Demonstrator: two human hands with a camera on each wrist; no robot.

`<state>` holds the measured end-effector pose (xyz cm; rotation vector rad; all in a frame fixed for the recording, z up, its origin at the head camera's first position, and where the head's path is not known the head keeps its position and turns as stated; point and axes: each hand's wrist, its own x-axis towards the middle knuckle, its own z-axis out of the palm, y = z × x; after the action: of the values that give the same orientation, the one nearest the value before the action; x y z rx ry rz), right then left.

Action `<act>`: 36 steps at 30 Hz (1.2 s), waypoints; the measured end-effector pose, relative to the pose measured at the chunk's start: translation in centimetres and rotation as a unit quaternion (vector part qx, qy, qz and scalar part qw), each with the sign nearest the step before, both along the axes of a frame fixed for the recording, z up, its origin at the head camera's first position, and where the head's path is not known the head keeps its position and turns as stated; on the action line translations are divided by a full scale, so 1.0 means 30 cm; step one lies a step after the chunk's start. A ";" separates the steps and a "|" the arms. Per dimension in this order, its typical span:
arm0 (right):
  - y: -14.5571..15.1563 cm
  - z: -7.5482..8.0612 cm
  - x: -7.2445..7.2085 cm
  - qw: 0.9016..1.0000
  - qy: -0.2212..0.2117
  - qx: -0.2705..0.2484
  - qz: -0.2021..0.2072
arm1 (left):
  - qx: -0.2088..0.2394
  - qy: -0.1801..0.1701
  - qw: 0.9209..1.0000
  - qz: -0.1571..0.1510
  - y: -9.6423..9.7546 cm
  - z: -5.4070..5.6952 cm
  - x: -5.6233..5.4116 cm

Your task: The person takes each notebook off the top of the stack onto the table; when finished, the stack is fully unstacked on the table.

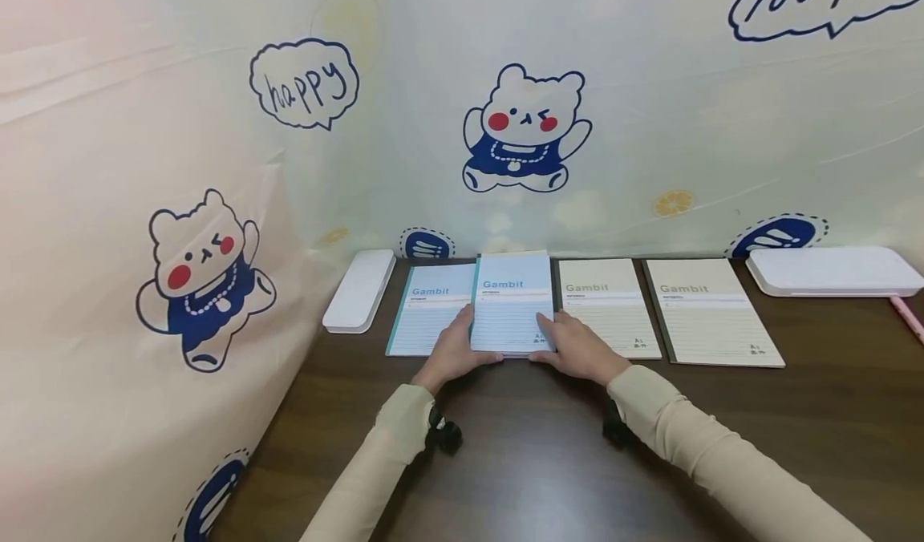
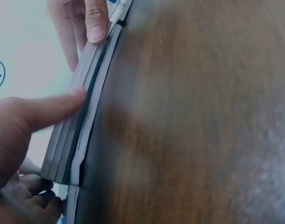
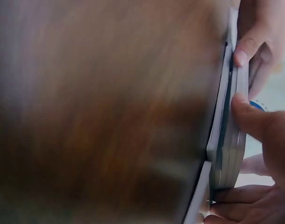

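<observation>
Notebook stack [image 1: 511, 311], hand [image 1: 455, 351] [image 1: 577, 349] each side (thumbs inward)

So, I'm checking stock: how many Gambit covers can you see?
4, left to right: outer blue cover, stacked blue cover, inner cream cover, outer cream cover. The stack may hide more.

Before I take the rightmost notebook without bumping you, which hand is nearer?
The right hand: left of the rightmost notebook, gripping the blue stack from the right; the left hand, farther off, grips the stack's left.
</observation>
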<state>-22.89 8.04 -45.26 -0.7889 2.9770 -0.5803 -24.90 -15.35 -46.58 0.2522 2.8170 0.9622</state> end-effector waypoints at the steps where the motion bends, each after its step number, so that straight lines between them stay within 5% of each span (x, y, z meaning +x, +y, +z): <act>1: 0.000 -0.001 0.002 1.000 0.005 0.005 -0.003 | 0.000 -0.003 1.000 0.001 0.005 0.002 0.001; 5: 0.008 0.000 0.005 1.000 0.011 0.003 0.003 | 0.009 0.000 1.000 0.022 0.024 0.025 0.004; 8: 0.010 0.002 -0.001 1.000 0.016 0.002 0.009 | 0.060 0.017 0.996 0.058 0.043 0.061 -0.003; 12: 0.007 0.001 -0.010 1.000 0.012 -0.005 0.005 | 0.169 0.020 0.978 0.123 0.068 0.104 -0.036; 14: 0.004 -0.001 -0.012 1.000 0.006 -0.011 0.001 | 0.200 0.001 0.969 0.147 0.075 0.108 -0.057; 19: 0.005 -0.011 -0.007 1.000 -0.007 -0.023 -0.015 | 0.216 -0.041 0.962 0.162 0.076 0.082 -0.091; 23: 0.014 -0.018 0.004 0.999 -0.005 -0.025 -0.019 | 0.242 -0.018 0.952 0.187 0.035 0.084 -0.075; 26: 0.021 -0.022 0.010 1.000 -0.003 -0.022 -0.011 | 0.252 0.024 0.947 0.197 -0.059 0.104 -0.017; 28: 0.027 -0.023 0.007 1.000 0.002 -0.018 -0.005 | 0.260 0.044 0.946 0.190 -0.149 0.109 0.054; 32: 0.028 -0.021 -0.009 1.000 0.017 -0.011 0.003 | 0.255 0.028 0.944 0.207 -0.313 0.107 0.265; 36: 0.017 -0.019 -0.024 1.000 0.018 -0.004 0.008 | 0.212 -0.011 0.949 0.232 -0.397 0.091 0.461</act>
<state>-23.60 8.55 -45.84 -0.8326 2.9994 -0.5826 -11.08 -27.26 -43.86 -0.3948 2.6632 1.6525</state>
